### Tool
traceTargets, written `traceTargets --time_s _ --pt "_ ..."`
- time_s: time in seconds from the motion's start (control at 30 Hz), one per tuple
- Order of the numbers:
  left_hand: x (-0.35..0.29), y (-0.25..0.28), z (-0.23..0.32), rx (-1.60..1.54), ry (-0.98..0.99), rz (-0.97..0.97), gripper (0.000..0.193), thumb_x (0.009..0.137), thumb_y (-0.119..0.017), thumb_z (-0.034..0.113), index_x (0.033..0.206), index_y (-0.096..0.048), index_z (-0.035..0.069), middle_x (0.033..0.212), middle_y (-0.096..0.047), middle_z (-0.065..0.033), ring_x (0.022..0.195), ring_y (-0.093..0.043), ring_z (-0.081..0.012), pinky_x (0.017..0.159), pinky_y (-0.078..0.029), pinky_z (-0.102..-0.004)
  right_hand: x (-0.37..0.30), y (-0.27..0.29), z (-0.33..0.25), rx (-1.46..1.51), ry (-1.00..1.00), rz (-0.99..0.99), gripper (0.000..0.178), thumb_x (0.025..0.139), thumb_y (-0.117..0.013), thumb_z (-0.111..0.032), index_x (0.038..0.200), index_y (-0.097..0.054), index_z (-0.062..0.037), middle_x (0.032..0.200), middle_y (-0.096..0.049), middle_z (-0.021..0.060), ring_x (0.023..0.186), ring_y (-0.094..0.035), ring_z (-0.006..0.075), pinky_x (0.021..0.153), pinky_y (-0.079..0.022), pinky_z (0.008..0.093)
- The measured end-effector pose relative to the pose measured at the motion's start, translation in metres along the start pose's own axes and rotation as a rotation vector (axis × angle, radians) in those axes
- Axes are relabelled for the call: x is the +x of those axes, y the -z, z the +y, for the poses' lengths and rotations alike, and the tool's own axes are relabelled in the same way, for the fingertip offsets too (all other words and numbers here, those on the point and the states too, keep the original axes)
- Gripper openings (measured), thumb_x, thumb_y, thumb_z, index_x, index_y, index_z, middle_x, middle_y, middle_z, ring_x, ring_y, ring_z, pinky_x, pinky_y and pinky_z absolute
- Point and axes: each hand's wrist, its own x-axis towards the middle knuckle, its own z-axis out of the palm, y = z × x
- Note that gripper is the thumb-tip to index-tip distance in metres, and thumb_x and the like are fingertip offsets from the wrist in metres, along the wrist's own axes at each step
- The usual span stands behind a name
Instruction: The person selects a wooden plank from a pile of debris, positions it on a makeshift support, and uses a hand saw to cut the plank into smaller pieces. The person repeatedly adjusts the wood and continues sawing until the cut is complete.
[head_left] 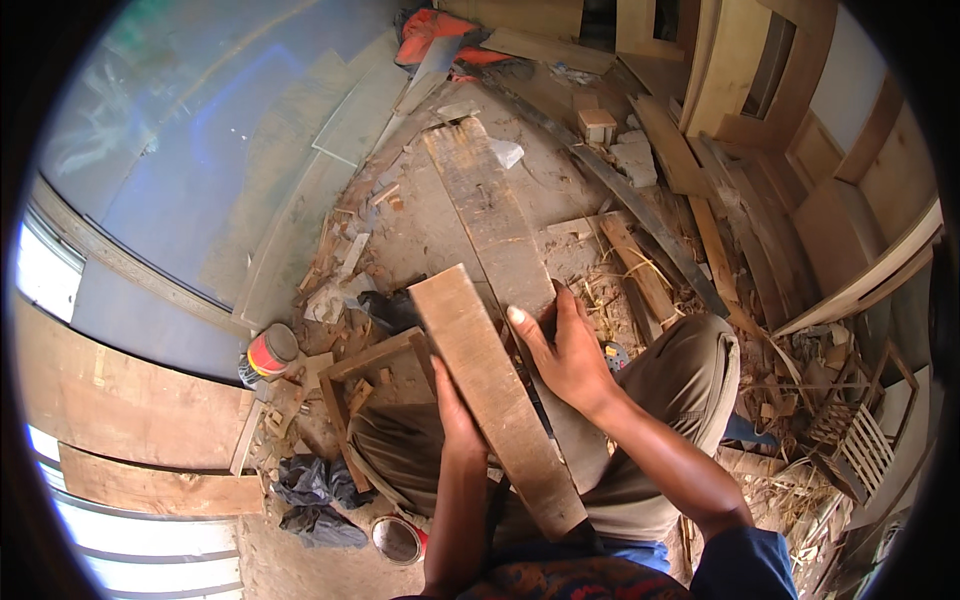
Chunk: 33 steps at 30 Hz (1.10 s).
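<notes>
A short, thick wooden board (497, 385) is tilted across my lap, its near end close to my body. Along its left edge lies my left hand (458, 412), holding it, with most of the fingers hidden beneath. Just right of it, a longer weathered plank (487, 205) stretches away from my lap over the dirt floor. My right hand (572, 352) grips this plank by its right edge, thumb on the upper face and fingers curled over the side. The two pieces lie nearly parallel, and the short board covers part of the long plank.
A red paint can (270, 352) stands at the left, and another open can (398, 540) sits near my left forearm. Black plastic (318, 490) lies beside it. A wooden frame (375, 358) rests by my left knee. Loose planks (640, 265) and scraps litter the right side.
</notes>
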Motion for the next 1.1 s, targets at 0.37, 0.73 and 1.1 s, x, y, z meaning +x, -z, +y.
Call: traceTargets --time_s 0.37,0.73,1.1 --pt "0.018 0.016 -0.028 -0.026 0.050 0.097 0.066 0.103 -0.040 0.063 0.131 -0.059 0.006 0.110 -0.068 -0.0111 0.092 -0.069 -0.0224 0.079 -0.059 -0.0366 0.008 -0.016 0.031 0.108 -0.147 -0.133 0.065 0.105 -0.052 -0.038 0.147 -0.036 0.0080 0.127 -0.051 0.0411 0.124 -0.051 0.0552 0.105 -0.044 0.0505" --pt "0.019 0.040 -0.043 0.006 0.034 0.172 0.061 0.105 -0.042 0.057 0.131 -0.057 0.004 0.109 -0.069 -0.0104 0.092 -0.069 -0.0218 0.078 -0.059 -0.0360 0.007 -0.034 0.052 0.032 -0.048 -0.011 0.055 0.104 -0.057 -0.038 0.133 -0.051 0.0088 0.101 -0.068 0.0244 0.093 -0.066 0.0323 0.085 -0.050 0.0406" --pt "0.016 0.051 -0.048 -0.077 0.101 0.161 0.055 0.105 -0.042 0.051 0.134 -0.056 0.006 0.113 -0.068 -0.0092 0.096 -0.069 -0.0223 0.081 -0.059 -0.0376 0.005 -0.038 0.053 0.094 -0.046 -0.011 0.058 0.102 -0.062 -0.037 0.136 -0.050 0.0083 0.086 -0.064 0.0124 0.080 -0.060 0.0195 0.074 -0.050 0.0337"
